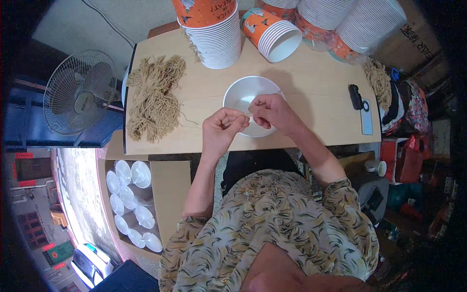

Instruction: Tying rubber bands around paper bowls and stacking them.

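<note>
Both my hands are over a white paper bucket (237, 91), seen from above into its hollow inside. My left hand (221, 130) is closed in a pinch near the bucket's front left rim. My right hand (273, 113) is pinched too, its fingertips almost meeting those of the left above the bucket. What lies between the fingertips is too small to make out. Left of my hands lies a bundle of tan cords (155, 100), with one loose strand trailing toward my left hand.
Behind stand a tall stack of orange-and-white paper buckets (211, 41), a tipped stack (272, 36) and bagged stacks (362, 29). At the table's right are a black object (355, 97) and a pale flat device (366, 118). A fan (80, 95) and a carton of clear cups (170, 194) flank the left.
</note>
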A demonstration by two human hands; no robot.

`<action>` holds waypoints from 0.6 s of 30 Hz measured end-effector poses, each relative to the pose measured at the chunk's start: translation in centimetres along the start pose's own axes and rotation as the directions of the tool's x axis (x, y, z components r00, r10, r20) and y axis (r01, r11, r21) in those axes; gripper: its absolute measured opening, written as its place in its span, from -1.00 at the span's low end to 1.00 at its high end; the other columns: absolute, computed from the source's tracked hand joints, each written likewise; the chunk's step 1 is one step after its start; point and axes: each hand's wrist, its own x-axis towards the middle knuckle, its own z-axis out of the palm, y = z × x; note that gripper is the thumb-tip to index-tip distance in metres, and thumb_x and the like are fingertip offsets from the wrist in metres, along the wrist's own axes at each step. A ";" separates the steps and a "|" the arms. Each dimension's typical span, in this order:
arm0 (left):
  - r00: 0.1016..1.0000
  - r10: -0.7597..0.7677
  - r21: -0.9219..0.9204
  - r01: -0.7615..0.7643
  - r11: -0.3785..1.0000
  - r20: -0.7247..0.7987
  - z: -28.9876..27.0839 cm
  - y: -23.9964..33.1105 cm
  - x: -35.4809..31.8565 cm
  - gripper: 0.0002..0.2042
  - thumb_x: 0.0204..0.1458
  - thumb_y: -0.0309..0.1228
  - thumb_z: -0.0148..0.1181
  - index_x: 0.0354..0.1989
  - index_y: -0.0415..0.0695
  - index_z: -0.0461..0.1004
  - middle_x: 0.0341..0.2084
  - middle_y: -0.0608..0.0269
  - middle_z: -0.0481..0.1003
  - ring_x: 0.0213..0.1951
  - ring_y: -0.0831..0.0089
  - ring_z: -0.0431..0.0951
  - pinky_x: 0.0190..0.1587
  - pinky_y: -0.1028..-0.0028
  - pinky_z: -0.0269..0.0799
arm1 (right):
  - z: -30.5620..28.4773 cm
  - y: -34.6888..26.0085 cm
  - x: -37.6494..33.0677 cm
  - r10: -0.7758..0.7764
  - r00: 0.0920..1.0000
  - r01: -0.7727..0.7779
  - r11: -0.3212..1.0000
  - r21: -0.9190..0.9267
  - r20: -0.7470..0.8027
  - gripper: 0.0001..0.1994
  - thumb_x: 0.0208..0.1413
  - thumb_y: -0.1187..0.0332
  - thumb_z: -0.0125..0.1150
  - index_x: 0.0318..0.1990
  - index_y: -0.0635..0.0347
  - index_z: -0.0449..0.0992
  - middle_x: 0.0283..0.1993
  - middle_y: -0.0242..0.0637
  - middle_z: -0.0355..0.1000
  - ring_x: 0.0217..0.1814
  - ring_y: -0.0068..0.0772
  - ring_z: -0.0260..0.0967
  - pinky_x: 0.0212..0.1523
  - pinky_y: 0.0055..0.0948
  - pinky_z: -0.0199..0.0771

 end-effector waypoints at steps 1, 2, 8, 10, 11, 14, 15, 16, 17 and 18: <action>1.000 0.000 0.000 0.000 1.000 0.000 0.0 0.0 0.0 -0.91 0.18 -0.57 0.24 -0.18 -0.31 0.56 -0.34 0.13 0.65 -0.30 0.50 0.66 -0.21 0.56 0.60 | -0.1 0.2 0.1 -0.003 1.000 0.003 1.000 0.001 -0.015 -0.83 0.27 0.35 0.17 -0.31 0.28 0.49 -0.57 -0.43 0.39 -0.66 -0.72 0.21 -0.66 -0.64 0.17; 1.000 -0.008 -0.003 0.008 1.000 0.005 -0.1 0.1 -0.1 -0.90 0.18 -0.56 0.24 -0.17 -0.30 0.56 -0.34 0.13 0.65 -0.31 0.50 0.66 -0.21 0.55 0.60 | -0.1 0.2 0.1 -0.006 1.000 0.006 1.000 0.003 -0.030 -0.82 0.27 0.34 0.18 -0.31 0.27 0.49 -0.57 -0.43 0.40 -0.66 -0.72 0.21 -0.66 -0.64 0.17; 1.000 -0.004 -0.006 0.004 1.000 0.026 0.0 0.3 -0.1 -0.90 0.18 -0.56 0.24 -0.17 -0.32 0.55 -0.35 0.16 0.64 -0.30 0.52 0.65 -0.21 0.56 0.59 | 0.1 -0.6 0.0 0.015 1.000 -0.015 1.000 -0.011 0.019 -0.82 0.27 0.32 0.20 -0.29 0.25 0.51 -0.56 -0.42 0.43 -0.66 -0.72 0.21 -0.66 -0.65 0.18; 1.000 -0.003 -0.016 0.003 1.000 0.031 0.1 0.4 -0.1 -0.91 0.17 -0.58 0.23 -0.18 -0.33 0.55 -0.37 0.19 0.64 -0.31 0.55 0.64 -0.21 0.57 0.58 | 0.2 -0.3 0.2 -0.010 0.999 0.010 1.000 -0.018 0.030 -0.83 0.26 0.32 0.21 -0.30 0.25 0.51 -0.56 -0.42 0.42 -0.66 -0.72 0.21 -0.65 -0.66 0.18; 0.999 -0.001 0.012 0.001 1.000 0.035 0.1 0.3 0.0 -0.91 0.17 -0.59 0.23 -0.19 -0.33 0.55 -0.37 0.19 0.64 -0.31 0.55 0.64 -0.21 0.57 0.58 | 0.3 -0.1 0.2 -0.035 0.999 0.036 0.999 -0.025 0.041 -0.84 0.26 0.33 0.22 -0.30 0.24 0.51 -0.56 -0.42 0.42 -0.66 -0.73 0.22 -0.65 -0.66 0.19; 0.999 0.006 0.027 -0.007 1.000 0.037 0.1 0.2 0.0 -0.92 0.17 -0.59 0.23 -0.20 -0.33 0.55 -0.37 0.20 0.64 -0.32 0.55 0.64 -0.21 0.57 0.58 | 0.0 0.1 0.3 -0.044 0.998 0.046 0.999 -0.029 0.049 -0.85 0.26 0.35 0.22 -0.30 0.25 0.51 -0.56 -0.42 0.42 -0.65 -0.73 0.22 -0.65 -0.67 0.19; 0.999 0.012 0.013 -0.012 1.000 0.036 0.1 0.2 0.0 -0.92 0.17 -0.59 0.23 -0.20 -0.32 0.54 -0.37 0.20 0.64 -0.32 0.56 0.64 -0.21 0.57 0.58 | 0.0 0.3 0.3 -0.044 0.998 0.046 0.999 -0.029 0.049 -0.85 0.26 0.35 0.22 -0.30 0.25 0.51 -0.56 -0.42 0.42 -0.65 -0.73 0.22 -0.65 -0.67 0.19; 0.999 0.012 0.013 -0.012 1.000 0.036 0.1 0.1 0.0 -0.92 0.17 -0.59 0.23 -0.20 -0.32 0.54 -0.37 0.20 0.64 -0.32 0.56 0.64 -0.21 0.57 0.58 | 0.0 0.5 0.4 -0.041 0.998 0.042 0.999 -0.016 0.037 -0.84 0.26 0.34 0.21 -0.30 0.25 0.50 -0.55 -0.41 0.42 -0.65 -0.73 0.22 -0.65 -0.67 0.19; 0.999 0.009 0.013 -0.009 1.000 0.035 0.0 0.0 0.0 -0.91 0.19 -0.56 0.23 -0.18 -0.32 0.55 -0.36 0.17 0.64 -0.30 0.53 0.64 -0.21 0.56 0.59 | 0.0 0.6 0.4 -0.038 0.999 0.039 0.999 -0.003 0.024 -0.83 0.27 0.33 0.20 -0.29 0.25 0.50 -0.55 -0.41 0.42 -0.65 -0.73 0.22 -0.65 -0.67 0.19; 0.999 0.005 0.014 -0.006 1.000 0.035 -0.1 0.0 0.0 -0.89 0.20 -0.54 0.23 -0.16 -0.31 0.55 -0.34 0.14 0.65 -0.28 0.51 0.65 -0.21 0.55 0.59 | -0.1 0.6 0.4 -0.039 0.999 0.039 0.999 -0.003 0.024 -0.83 0.27 0.33 0.20 -0.29 0.25 0.50 -0.55 -0.41 0.42 -0.65 -0.73 0.22 -0.65 -0.67 0.19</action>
